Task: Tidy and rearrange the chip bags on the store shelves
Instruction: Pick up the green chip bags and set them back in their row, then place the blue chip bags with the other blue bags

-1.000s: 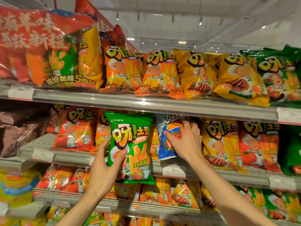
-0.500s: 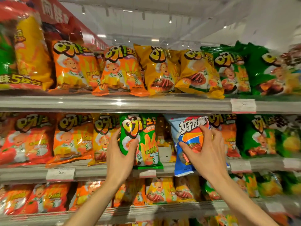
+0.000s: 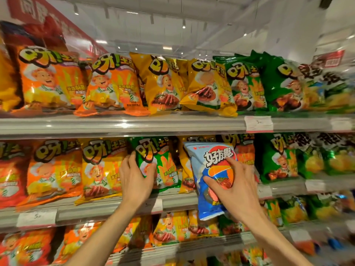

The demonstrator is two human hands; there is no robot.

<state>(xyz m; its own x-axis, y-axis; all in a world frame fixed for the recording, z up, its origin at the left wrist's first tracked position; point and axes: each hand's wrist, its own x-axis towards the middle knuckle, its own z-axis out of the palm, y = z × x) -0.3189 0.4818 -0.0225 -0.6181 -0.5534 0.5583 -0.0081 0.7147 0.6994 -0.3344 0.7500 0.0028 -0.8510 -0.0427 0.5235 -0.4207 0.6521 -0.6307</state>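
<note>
Item one — green chip bag (image 3: 153, 166): the left hand (image 3: 137, 181) is gripping it by its left edge, thumb lying across the front face and fingers wrapping behind, while the bag is standing upright in the middle shelf's (image 3: 96, 208) row, directly ahead of that hand and flanked by yellow and orange bags. Item two — blue chip bag (image 3: 209, 177): the right hand (image 3: 233, 187) is holding it with thumb and fingers spreading over the printed front, the rest of the grip being hidden behind the pack; the bag is tilting slightly, its lower end hanging below the shelf lip just under the hand, so it appears to be out in front of the row rather than seated in it. Neighbouring stock: a block of green bags (image 3: 276, 156) is sitting further along the same shelf, off to the right of the right hand, and more green bags (image 3: 244, 85) are standing on the shelf above it. Handling notes, by judgement: both packs are looking air-filled and light, with glossy, slippery film and brittle contents that are likely to crush under a hard squeeze. A gentle hold at the side seams or the crimped top edge is looking safest, with the puffed middle being left uncompressed and the base being set down flat so the pack stands.
</note>
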